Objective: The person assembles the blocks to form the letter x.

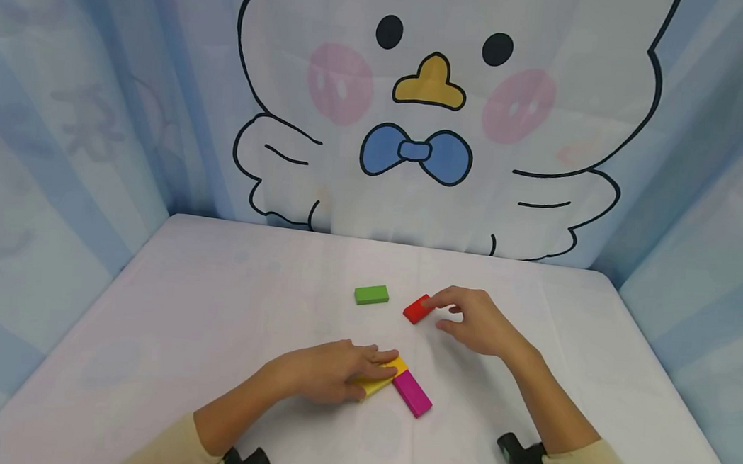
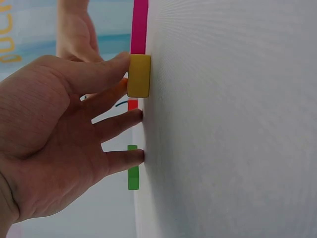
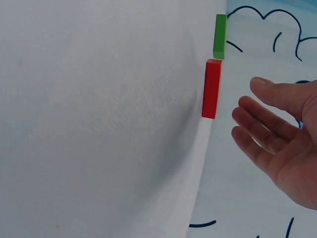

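Observation:
My left hand is at a yellow block lying on the table, with thumb and index finger pinching it at its sides. The other fingers stretch out, their tips at the tabletop in the left wrist view. A magenta block touches the far end of the yellow one, and the two form a corner. Beside the red block, my right hand hovers above the table with loosely bent fingers. The right wrist view shows a gap between that hand and the red block. Nothing is in its grasp.
A green block lies left of the red one, farther back on the white-covered table. Behind the table hangs a curtain with a cartoon bird, and blue curtains enclose the sides.

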The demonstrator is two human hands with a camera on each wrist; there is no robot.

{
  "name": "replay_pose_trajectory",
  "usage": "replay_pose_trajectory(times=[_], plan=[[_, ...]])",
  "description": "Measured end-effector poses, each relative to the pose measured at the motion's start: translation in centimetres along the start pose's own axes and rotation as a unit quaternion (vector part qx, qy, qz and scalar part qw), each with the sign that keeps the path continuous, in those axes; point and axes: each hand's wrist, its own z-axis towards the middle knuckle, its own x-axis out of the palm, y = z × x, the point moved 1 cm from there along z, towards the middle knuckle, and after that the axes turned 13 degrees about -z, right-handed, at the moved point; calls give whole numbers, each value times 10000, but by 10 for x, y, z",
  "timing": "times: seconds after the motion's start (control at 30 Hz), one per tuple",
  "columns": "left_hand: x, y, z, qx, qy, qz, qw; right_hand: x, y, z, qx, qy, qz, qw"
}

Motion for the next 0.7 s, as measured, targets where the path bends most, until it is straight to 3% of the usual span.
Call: replay_pose_trajectory(times=[0.37,0.7], plan=[[1,0,0,-54,25,-89,9999,13,-11,22,204,169,55,9996],[-1,1,1,-47,12,-27,10000,18,-15,35,-19,210,181,9996]])
